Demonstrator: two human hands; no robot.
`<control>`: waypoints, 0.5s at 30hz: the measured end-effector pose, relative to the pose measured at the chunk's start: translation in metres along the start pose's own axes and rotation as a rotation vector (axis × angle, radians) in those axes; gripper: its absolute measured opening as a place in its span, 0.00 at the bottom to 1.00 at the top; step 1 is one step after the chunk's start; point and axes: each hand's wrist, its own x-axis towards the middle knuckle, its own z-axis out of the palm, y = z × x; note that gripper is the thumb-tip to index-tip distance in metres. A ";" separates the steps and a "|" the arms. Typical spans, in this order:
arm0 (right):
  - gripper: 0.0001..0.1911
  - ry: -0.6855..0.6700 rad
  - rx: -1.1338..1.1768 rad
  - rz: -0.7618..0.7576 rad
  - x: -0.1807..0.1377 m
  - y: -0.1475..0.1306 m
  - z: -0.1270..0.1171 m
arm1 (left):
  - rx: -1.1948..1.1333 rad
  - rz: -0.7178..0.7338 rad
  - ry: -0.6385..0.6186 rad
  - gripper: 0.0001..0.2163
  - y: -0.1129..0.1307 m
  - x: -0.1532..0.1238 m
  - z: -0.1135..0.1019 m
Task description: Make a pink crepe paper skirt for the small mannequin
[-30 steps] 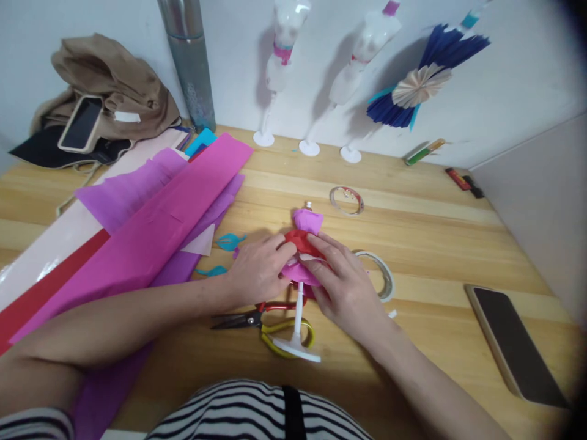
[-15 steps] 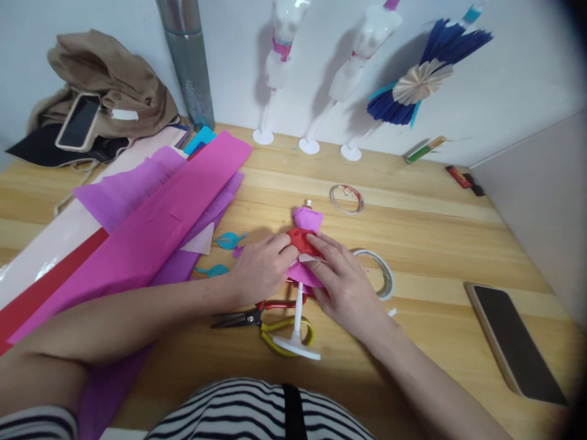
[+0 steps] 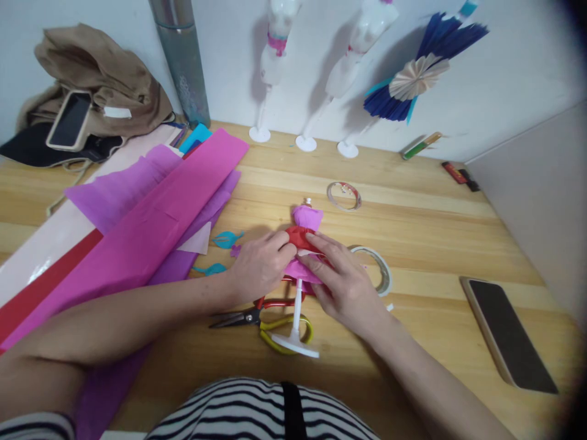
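Observation:
A small mannequin (image 3: 298, 308) on a white stand lies tilted on the table, dressed in pink paper at the bust (image 3: 308, 217) and a pink paper skirt (image 3: 300, 269) below. Around its waist runs a band of red crepe paper (image 3: 299, 237). My left hand (image 3: 263, 263) pinches the left end of the red band, fingers curled. From the other side, my right hand (image 3: 342, 281) presses the red band with thumb and fingers closed on it. Under the mannequin lie scissors (image 3: 268, 322) with red and yellow handles. Part of the skirt is hidden by my fingers.
Pink and purple crepe paper sheets (image 3: 151, 226) lie at left, by blue leaf-shaped cutouts (image 3: 227, 239). Tape rolls (image 3: 385, 278) rest right of my hand. A phone (image 3: 511, 336) lies far right. Several mannequins (image 3: 273, 64) and a bottle (image 3: 178, 67) stand along the wall.
The view has shifted slightly, so most things appear a little further up and left. Both hands stay on the red band, with hardly any movement.

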 end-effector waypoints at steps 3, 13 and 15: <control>0.21 0.015 -0.003 -0.043 -0.001 0.003 0.000 | 0.013 0.000 0.000 0.09 0.000 0.000 0.000; 0.25 -0.040 -0.017 -0.075 -0.001 0.001 -0.005 | 0.046 0.019 0.038 0.07 -0.003 0.000 0.004; 0.25 -0.051 -0.002 -0.081 0.000 -0.002 -0.010 | 0.034 0.020 0.038 0.07 -0.003 -0.001 0.003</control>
